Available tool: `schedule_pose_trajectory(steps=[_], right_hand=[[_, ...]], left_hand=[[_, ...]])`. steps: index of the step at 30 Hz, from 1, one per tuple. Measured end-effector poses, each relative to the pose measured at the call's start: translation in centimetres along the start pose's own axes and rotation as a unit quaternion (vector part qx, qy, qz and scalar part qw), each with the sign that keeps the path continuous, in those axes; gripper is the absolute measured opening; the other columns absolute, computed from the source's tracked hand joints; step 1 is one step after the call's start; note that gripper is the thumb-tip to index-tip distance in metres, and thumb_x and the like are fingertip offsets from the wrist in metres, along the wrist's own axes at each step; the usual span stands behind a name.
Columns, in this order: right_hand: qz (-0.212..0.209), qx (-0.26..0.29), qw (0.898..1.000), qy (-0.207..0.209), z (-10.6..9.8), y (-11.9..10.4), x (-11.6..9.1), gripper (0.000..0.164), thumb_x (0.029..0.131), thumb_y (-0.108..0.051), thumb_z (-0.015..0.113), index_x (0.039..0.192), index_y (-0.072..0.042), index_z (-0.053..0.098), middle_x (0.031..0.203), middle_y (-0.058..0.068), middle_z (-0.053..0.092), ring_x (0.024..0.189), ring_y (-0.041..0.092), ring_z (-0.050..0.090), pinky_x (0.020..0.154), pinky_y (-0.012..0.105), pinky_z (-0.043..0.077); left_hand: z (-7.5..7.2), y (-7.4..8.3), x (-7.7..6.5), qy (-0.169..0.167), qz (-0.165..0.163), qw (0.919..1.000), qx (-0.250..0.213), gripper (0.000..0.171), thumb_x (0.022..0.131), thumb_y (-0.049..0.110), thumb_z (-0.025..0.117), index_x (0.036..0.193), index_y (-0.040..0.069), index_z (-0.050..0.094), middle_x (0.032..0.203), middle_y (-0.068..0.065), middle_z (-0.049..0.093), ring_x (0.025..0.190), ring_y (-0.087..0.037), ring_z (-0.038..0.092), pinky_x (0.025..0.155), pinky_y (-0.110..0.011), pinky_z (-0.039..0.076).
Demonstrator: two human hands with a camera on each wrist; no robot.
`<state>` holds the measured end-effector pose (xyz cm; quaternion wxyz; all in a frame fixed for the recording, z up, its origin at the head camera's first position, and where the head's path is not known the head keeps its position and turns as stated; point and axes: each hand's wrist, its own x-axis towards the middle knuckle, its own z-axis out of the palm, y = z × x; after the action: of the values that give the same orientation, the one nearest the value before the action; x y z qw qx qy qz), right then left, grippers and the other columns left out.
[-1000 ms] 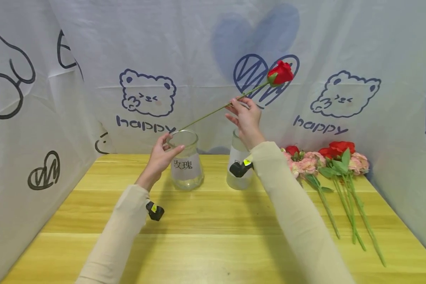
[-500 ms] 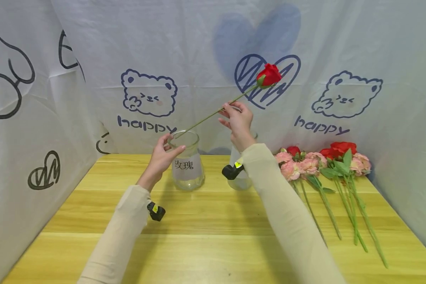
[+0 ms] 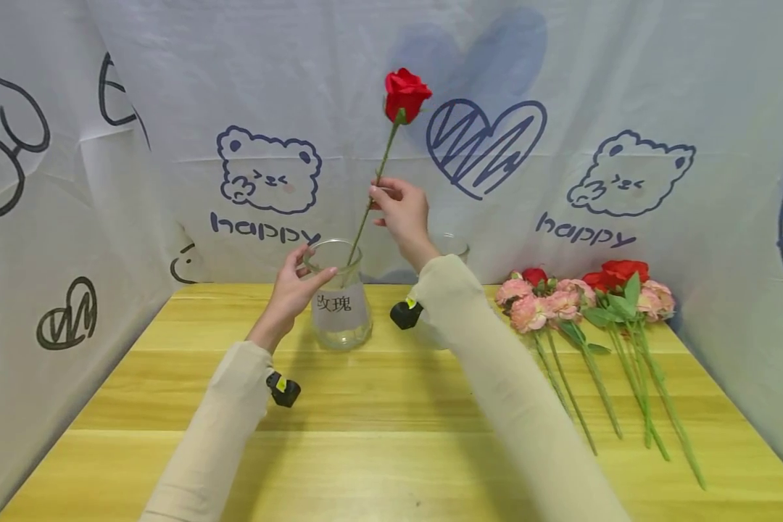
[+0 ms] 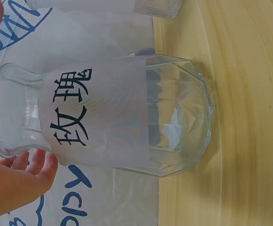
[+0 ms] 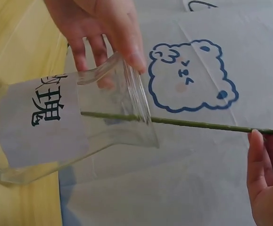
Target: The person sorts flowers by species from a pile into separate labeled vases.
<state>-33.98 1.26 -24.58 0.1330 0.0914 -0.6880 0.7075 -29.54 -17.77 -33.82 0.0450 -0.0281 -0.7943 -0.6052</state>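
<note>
My left hand (image 3: pixel 292 290) grips a clear glass vase (image 3: pixel 342 335) at its neck, thumb in front and fingers at the left side of the rim. The vase stands upright on the table and bears a white label (image 4: pixel 98 113) with two black characters. My right hand (image 3: pixel 406 216) pinches the green stem (image 5: pixel 193 124) of a red rose (image 3: pixel 407 96) between thumb and fingertips, above and right of the vase. The rose leans slightly right, bloom up. In the right wrist view the stem's lower part is inside the vase's mouth, its end hidden behind the label.
A second glass vase (image 3: pixel 455 248) stands to the right, partly hidden by my right forearm. On the table's right side lie pink flowers (image 3: pixel 530 313) and red flowers (image 3: pixel 616 274), stems toward me. A printed white cloth (image 3: pixel 365 174) hangs behind the wooden table (image 3: pixel 365 449).
My right hand has moved left, turning the rose from a low slant to nearly upright, and the stem's end has gone into the vase's mouth. My left hand stays on the vase.
</note>
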Motion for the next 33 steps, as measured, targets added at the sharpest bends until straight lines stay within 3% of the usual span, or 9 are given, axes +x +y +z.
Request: schedule_pose_trajectory(steps=[6, 15, 27, 33], right_hand=[[-0.002, -0.091, 0.995, -0.047, 1.7, 0.1, -0.2, 0.025, 0.094, -0.013, 0.065, 0.114, 0.001, 0.07, 0.101, 0.012, 0.071, 0.082, 0.02, 0.066, 0.059, 0.024, 0.056], [0.004, -0.202, 0.974, -0.106, 3.2, 0.3, -0.8, 0.026, 0.095, -0.015, 0.063, 0.116, -0.002, 0.07, 0.102, 0.01, 0.071, 0.086, 0.023, 0.067, 0.061, 0.025, 0.055], [0.014, -0.24, 0.964, -0.11, 2.7, 1.1, -0.9, 0.025, 0.093, -0.009, 0.063, 0.116, 0.001, 0.069, 0.095, 0.014, 0.071, 0.084, 0.026, 0.067, 0.061, 0.022, 0.055], [0.02, -0.239, 0.965, -0.109, 2.0, 0.5, -0.6, 0.027, 0.094, -0.009, 0.061, 0.118, 0.002, 0.066, 0.101, 0.015, 0.07, 0.087, 0.025, 0.066, 0.066, 0.026, 0.056]], left_hand=[[0.0, 0.0, 0.0, -0.002, 0.0, 1.0, -0.004, 0.083, 0.091, 0.027, 0.068, 0.154, 0.006, 0.017, 0.155, -0.011, 0.025, 0.138, -0.033, 0.026, 0.11, -0.047, 0.03], [0.0, 0.1, 0.0, -0.004, 0.002, 1.0, -0.003, 0.083, 0.092, 0.028, 0.067, 0.154, 0.007, 0.017, 0.155, -0.01, 0.025, 0.138, -0.033, 0.026, 0.11, -0.047, 0.031], [-0.1, 0.0, 0.1, -0.004, 0.0, 1.0, -0.005, 0.082, 0.092, 0.029, 0.067, 0.154, 0.007, 0.017, 0.155, -0.01, 0.025, 0.138, -0.033, 0.026, 0.11, -0.047, 0.031], [-0.1, 0.0, 0.2, -0.004, -0.003, 1.0, -0.006, 0.083, 0.092, 0.03, 0.067, 0.154, 0.008, 0.017, 0.155, -0.011, 0.024, 0.138, -0.032, 0.027, 0.11, -0.047, 0.03]])
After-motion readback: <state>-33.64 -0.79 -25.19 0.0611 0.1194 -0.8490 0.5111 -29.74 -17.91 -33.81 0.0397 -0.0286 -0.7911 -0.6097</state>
